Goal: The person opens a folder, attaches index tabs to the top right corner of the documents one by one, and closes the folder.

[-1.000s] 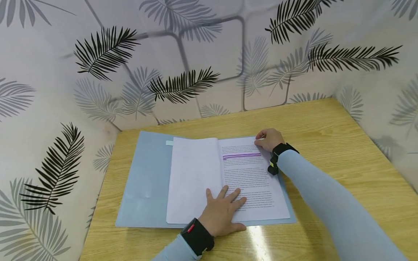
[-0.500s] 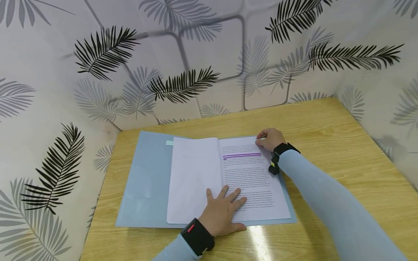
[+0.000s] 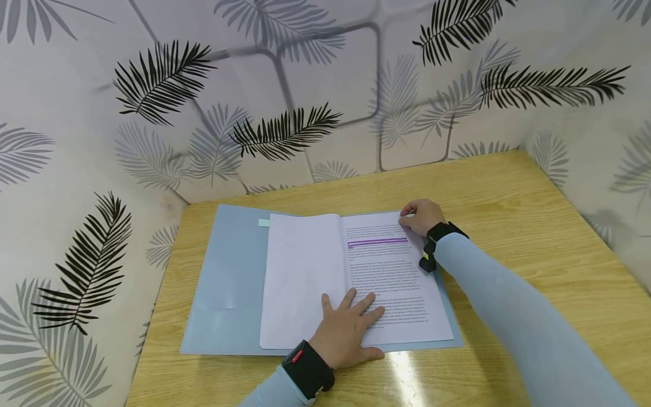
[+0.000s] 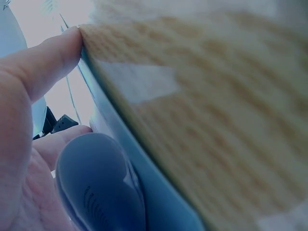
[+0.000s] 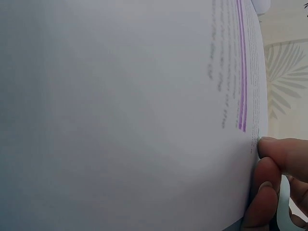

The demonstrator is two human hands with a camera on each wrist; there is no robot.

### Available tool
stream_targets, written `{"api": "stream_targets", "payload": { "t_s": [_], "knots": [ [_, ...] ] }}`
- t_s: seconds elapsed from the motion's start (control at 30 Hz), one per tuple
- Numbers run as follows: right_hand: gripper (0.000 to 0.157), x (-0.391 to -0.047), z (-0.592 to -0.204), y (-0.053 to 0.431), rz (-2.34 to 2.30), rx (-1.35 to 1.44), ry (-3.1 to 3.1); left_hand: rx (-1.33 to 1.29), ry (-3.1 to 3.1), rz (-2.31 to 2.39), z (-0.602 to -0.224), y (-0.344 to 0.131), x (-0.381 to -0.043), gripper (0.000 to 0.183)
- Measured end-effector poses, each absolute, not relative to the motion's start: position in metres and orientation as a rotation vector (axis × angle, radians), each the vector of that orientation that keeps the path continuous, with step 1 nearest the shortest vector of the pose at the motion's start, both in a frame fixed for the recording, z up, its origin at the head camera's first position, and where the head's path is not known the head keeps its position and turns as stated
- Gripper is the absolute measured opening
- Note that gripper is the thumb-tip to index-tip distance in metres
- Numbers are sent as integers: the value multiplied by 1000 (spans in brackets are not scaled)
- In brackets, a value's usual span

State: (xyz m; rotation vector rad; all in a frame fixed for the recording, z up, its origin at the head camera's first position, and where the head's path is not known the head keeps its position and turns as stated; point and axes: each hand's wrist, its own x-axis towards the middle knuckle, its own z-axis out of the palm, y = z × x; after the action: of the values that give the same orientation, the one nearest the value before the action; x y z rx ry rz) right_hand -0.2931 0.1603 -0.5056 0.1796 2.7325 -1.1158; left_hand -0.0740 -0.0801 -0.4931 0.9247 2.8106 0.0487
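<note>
A light blue folder [image 3: 224,282] lies spread out on the table, holding a stack of white paper turned open. The left-side page [image 3: 302,271] is blank; the right-side page [image 3: 389,271] carries printed text with purple marker lines [image 3: 377,243] near its top. My left hand [image 3: 346,333] rests with spread fingers across the lower part of the pages, near the fold, its thumb over the folder's front edge. At the top right corner my right hand [image 3: 424,217] pinches the printed page; in the right wrist view the thumb [image 5: 284,154] lies at the paper's edge, with curled fingers below.
The wooden table [image 3: 534,226] extends to the right of the folder. Behind it stands a leaf-patterned wall covering [image 3: 335,73]. A pale tab [image 3: 264,223] sticks out at the paper's upper left. A pale curved strip [image 5: 285,207] shows among the right fingers.
The right hand has shifted very slightly to the right at the page corner. The left hand stays in place on the pages.
</note>
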Motion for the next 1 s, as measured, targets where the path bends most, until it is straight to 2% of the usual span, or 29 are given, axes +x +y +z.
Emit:
{"api": "stream_targets", "payload": {
  "t_s": [0.47, 0.83, 1.0],
  "knots": [
    [16, -288, -500, 155, -1079, 165, 2785, 914, 2799, 47, -490, -79, -73, 84],
    [19, -288, -493, 156, -853, 59, 2852, 928, 2805, 31, -492, -81, -75, 84],
    [20, -287, -493, 157, -889, 107, 2813, 931, 2803, 48, -492, -81, -75, 84]
  ]
}}
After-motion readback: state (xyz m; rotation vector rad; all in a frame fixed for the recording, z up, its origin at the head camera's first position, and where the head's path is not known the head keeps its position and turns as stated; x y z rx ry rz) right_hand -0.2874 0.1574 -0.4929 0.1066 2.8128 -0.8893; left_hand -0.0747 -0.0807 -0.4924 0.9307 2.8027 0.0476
